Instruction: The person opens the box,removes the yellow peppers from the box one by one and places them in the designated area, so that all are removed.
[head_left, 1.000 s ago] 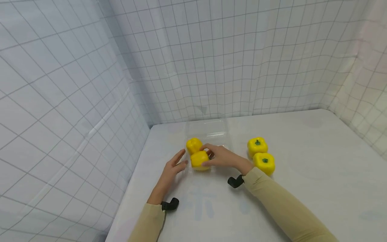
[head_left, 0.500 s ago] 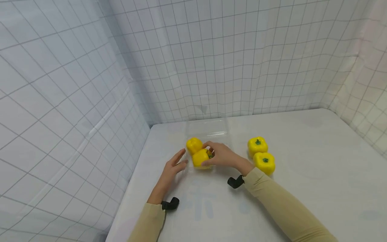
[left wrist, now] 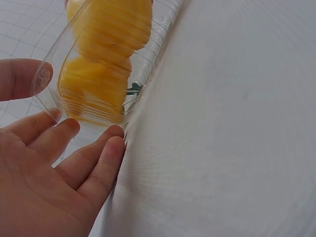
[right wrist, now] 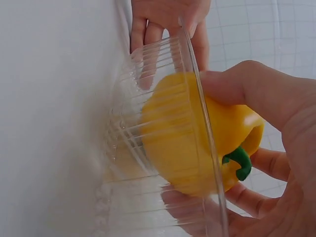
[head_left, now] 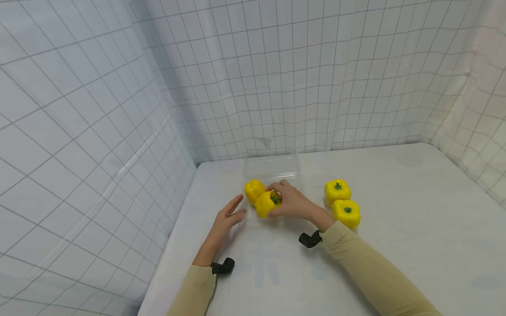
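My right hand (head_left: 293, 204) grips a yellow bell pepper (head_left: 265, 205) between thumb and fingers, its green stem (right wrist: 241, 163) tilted toward the palm. This pepper is at least partly inside a clear plastic clamshell container (right wrist: 210, 133). Another yellow pepper (head_left: 254, 189) sits in the container behind and to the left, touching or nearly touching the held one; in the left wrist view a green stem (left wrist: 134, 89) shows low on it. My left hand (head_left: 224, 221) stays at the container's left side, fingers fairly straight, the fingertips (left wrist: 114, 132) at the plastic wall and the thumb by the rim.
The container's clear lid (head_left: 270, 166) lies folded back toward the rear curtain (head_left: 276, 87). Two more yellow peppers, one at the back (head_left: 337, 192) and one in front (head_left: 346, 214), stand stem-up on the white table (head_left: 411, 219), right of the container near my right forearm.
My right hand has shifted the held pepper slightly right and back, turning it so its stem shows more. The left hand keeps its place, and the two peppers at right have not moved.
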Available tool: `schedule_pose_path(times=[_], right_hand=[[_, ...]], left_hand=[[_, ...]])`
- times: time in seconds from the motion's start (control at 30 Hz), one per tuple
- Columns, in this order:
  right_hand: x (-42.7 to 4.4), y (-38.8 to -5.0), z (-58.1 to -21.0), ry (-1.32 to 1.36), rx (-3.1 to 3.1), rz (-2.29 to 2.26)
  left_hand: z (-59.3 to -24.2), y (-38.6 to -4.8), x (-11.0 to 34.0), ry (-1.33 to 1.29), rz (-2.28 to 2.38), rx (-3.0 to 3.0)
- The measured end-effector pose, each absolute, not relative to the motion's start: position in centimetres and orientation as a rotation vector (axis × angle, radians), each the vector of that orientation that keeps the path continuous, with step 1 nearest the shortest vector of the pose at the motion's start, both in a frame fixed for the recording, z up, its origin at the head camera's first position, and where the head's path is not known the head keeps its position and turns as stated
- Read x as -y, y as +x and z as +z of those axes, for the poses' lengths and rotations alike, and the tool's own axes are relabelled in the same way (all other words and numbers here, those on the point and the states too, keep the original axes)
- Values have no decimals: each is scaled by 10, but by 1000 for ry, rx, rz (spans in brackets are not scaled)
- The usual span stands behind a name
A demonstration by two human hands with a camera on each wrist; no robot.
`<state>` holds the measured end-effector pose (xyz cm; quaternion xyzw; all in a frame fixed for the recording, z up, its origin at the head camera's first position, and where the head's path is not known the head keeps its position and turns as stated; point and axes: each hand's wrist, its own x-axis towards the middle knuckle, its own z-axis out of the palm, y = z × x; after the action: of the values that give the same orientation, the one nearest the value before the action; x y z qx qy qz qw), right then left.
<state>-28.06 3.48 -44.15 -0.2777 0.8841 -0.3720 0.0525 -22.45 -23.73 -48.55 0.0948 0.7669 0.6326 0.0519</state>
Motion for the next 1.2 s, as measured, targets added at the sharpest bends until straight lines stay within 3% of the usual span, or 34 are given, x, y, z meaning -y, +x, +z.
schedule_pose_path(times=[0.6, 1.2], right_hand=[[-40, -276, -436, -981, -2664, -1201], [-49, -274, -427, -868, -2746, -1378]], left_hand=[[-486, -226, 235, 279, 1934, -2346], [-484, -228, 238, 271, 1905, -2292]])
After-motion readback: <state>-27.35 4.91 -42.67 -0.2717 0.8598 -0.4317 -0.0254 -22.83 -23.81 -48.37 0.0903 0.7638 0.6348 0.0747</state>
